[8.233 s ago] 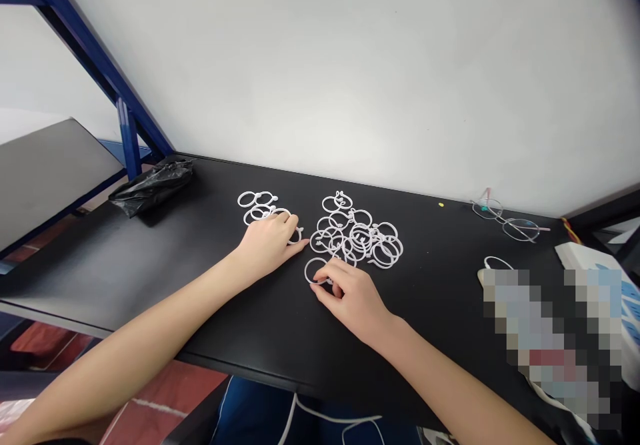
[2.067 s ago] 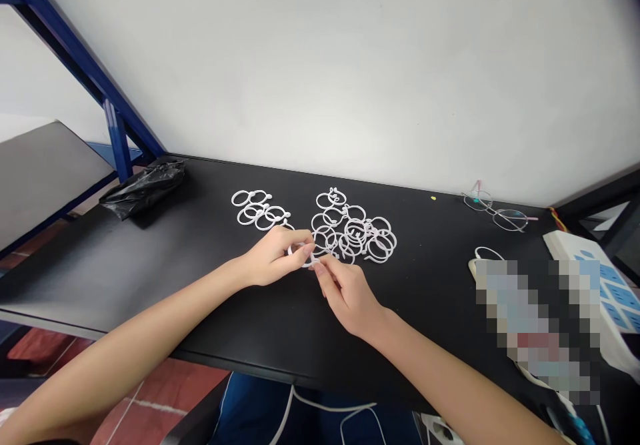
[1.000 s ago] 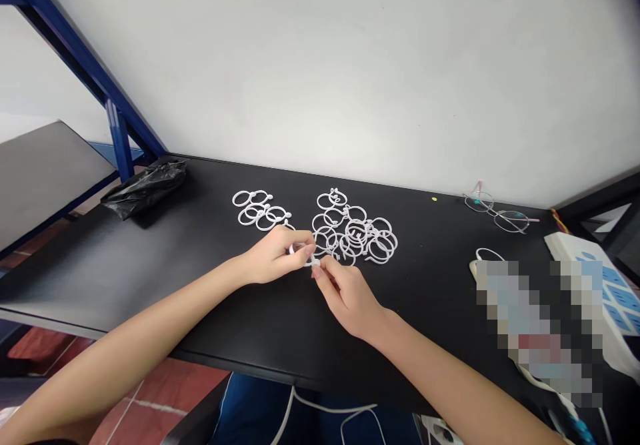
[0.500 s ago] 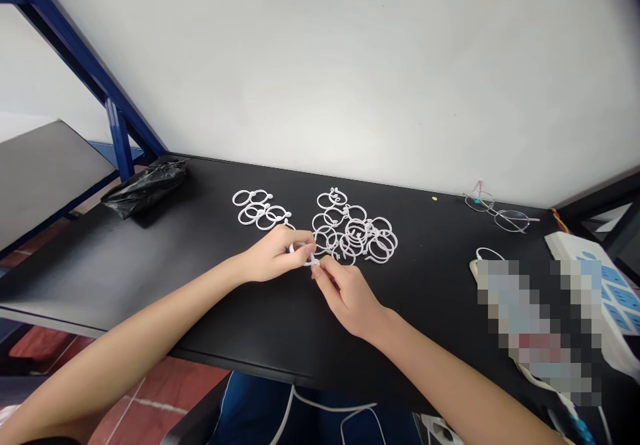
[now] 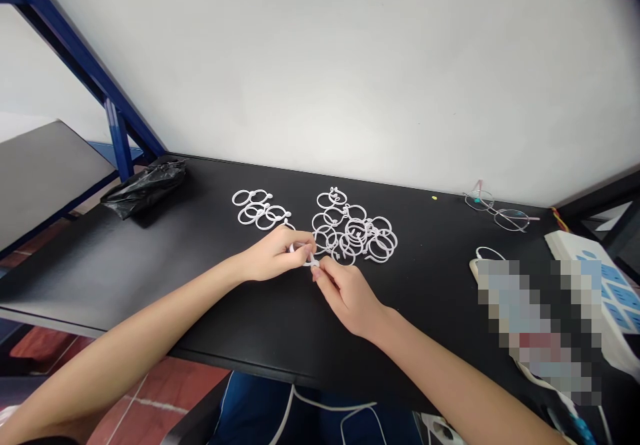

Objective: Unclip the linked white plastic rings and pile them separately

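Between my two hands is a white curtain ring [image 5: 307,261], held just above the black table [image 5: 250,325]. My left hand [image 5: 280,251] pinches its far side with thumb and fingers. At the ring's near right end, my right hand [image 5: 347,295] grips the small knob-like part with thumb and forefinger. Fingertips partly hide the ring, so I cannot tell whether it is open or closed there. Just beyond my right hand lies a tangled pile of white rings [image 5: 356,231]. A smaller group of similar rings [image 5: 257,210] lies beyond my left hand.
A black plastic bag [image 5: 147,188] lies at the table's far left. Eyeglasses [image 5: 500,211] rest near the wall on the right. A blurred-out device [image 5: 535,331] and a white power strip [image 5: 607,285] occupy the right side. A white cable [image 5: 330,406] hangs below the front edge.
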A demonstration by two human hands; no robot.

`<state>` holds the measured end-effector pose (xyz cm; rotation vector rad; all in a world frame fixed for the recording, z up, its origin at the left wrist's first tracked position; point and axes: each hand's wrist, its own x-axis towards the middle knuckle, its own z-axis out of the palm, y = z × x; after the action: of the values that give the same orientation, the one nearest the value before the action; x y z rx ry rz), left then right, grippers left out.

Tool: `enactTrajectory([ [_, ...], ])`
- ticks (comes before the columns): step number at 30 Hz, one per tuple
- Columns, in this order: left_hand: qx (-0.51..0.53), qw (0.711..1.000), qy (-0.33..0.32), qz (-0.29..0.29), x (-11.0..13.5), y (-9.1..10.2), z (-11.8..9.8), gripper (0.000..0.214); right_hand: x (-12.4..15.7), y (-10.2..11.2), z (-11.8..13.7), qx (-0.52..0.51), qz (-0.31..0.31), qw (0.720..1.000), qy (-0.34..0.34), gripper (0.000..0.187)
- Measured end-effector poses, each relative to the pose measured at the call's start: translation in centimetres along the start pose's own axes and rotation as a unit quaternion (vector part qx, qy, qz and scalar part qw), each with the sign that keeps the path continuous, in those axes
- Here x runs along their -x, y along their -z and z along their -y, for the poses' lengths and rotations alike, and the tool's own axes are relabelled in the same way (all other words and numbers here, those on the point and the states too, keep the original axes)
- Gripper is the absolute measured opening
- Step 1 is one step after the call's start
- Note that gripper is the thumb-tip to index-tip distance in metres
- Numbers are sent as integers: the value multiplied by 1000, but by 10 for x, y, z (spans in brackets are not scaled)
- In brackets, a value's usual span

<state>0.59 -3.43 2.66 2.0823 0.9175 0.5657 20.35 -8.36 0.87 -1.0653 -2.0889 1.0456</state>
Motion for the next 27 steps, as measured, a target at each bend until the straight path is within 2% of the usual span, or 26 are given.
enactTrajectory([
  [27,-4,1000,12,-1,1,0,0,27,-1,-1,-2,-6,1,1000,-5,29],
])
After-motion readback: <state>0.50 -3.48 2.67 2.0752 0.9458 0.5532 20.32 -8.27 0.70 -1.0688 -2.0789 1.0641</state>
